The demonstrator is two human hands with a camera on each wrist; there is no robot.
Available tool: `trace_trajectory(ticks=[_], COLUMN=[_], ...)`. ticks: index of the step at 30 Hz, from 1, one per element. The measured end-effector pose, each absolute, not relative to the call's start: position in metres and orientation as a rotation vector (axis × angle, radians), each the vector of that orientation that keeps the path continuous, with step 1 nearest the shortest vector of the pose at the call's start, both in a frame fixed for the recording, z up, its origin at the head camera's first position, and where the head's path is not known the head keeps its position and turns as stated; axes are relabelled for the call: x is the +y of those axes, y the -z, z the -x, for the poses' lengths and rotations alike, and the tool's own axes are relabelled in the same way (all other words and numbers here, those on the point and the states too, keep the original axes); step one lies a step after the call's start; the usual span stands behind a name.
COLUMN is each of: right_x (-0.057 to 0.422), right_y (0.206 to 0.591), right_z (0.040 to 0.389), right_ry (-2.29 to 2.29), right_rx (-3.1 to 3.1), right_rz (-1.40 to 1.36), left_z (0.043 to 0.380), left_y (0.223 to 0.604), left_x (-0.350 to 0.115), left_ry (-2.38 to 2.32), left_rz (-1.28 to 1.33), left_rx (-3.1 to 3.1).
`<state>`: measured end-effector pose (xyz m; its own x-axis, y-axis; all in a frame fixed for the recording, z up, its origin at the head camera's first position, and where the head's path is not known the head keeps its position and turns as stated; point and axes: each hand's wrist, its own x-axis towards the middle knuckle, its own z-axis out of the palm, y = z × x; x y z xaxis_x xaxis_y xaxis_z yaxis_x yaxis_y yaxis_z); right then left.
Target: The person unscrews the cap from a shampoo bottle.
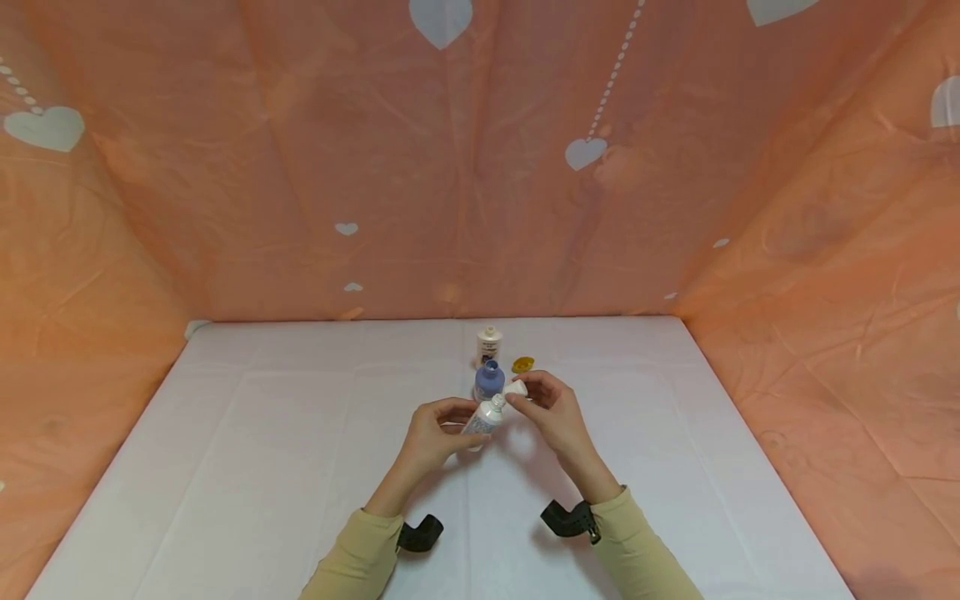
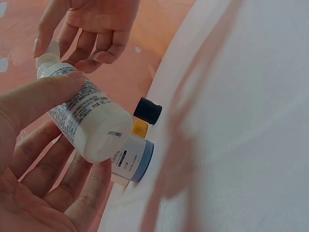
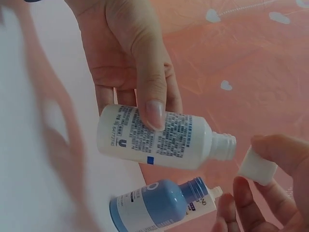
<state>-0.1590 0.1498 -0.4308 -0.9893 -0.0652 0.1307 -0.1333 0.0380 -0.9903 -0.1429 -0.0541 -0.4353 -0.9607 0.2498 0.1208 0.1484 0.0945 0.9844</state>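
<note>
My left hand [image 1: 435, 433] grips a small white bottle [image 3: 186, 142] with printed text, tilted above the table. Its threaded neck is uncovered. Between thumb and fingers my right hand [image 1: 558, 412] pinches a white cap [image 3: 258, 166], held just off the bottle's mouth with a small gap. Right behind the hands stands a blue bottle [image 1: 490, 381] with an uncovered neck. Farther back is another white bottle [image 1: 489, 342], also uncapped. Next to it lies a yellow cap [image 1: 522, 364]. A black cap [image 2: 147, 110] shows in the left wrist view; the right hand hides it from the head view.
The table [image 1: 262, 467] has a white cover. Orange sheets [image 1: 465, 192] with pale hearts hang behind it and at both sides. A black wrist camera [image 1: 420, 533] is strapped to the left wrist, another [image 1: 567, 518] to the right.
</note>
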Motion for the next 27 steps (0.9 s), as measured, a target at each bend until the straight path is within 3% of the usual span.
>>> trace_trajectory(ticks=[27], right_x=[0.179], right_y=[0.449], right_z=[0.167], right_ry=[-2.252], right_rx=[-2.463], right_rz=[-0.089], left_z=[0.147], left_y=[0.44], left_x=[-0.05], left_ry=[-2.009], left_rz=[-0.383], left_rx=[2.316])
